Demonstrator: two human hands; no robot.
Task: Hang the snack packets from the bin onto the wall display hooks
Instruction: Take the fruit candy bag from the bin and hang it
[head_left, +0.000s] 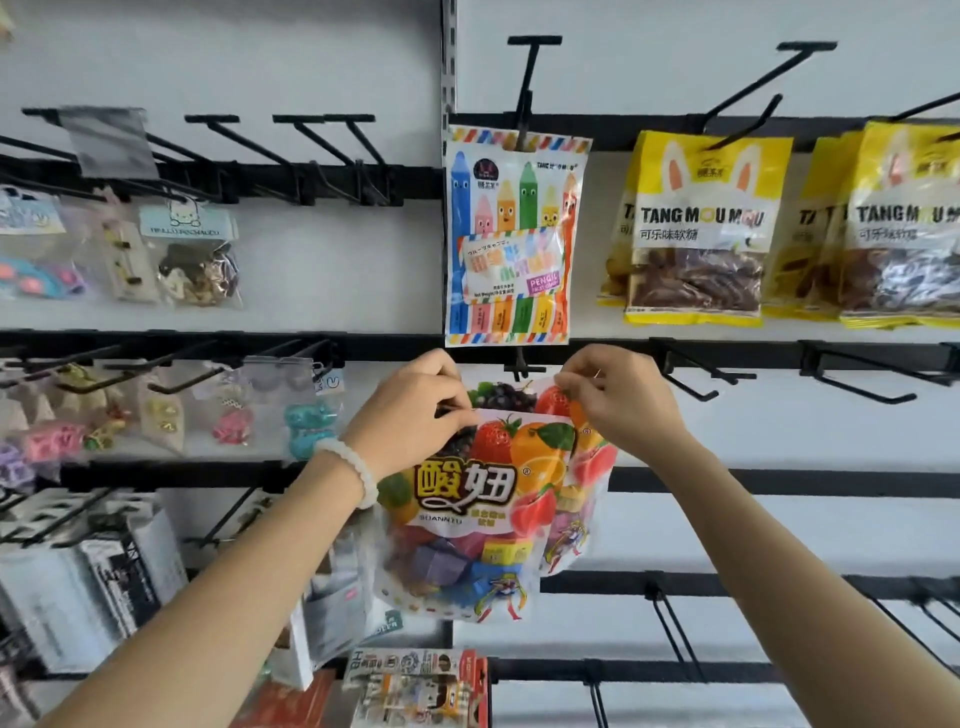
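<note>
Both hands hold a fruit packet (488, 499) up against the white wall (311, 291), just under the middle rail. The left hand (415, 410), with a pale bead bracelet (353, 473) on its wrist, pinches the packet's top left corner; the right hand (618, 400) pinches the top right corner. The packet's top edge sits right at a black hook (522, 366) between the two hands; whether it is threaded onto the hook cannot be told. Directly above hangs a crayon packet (511, 234), and to its right hang yellow packets (701, 228). Bare hooks (691, 376) stick out right of the right hand, and small trinket bags (197, 254) hang at left
</note>
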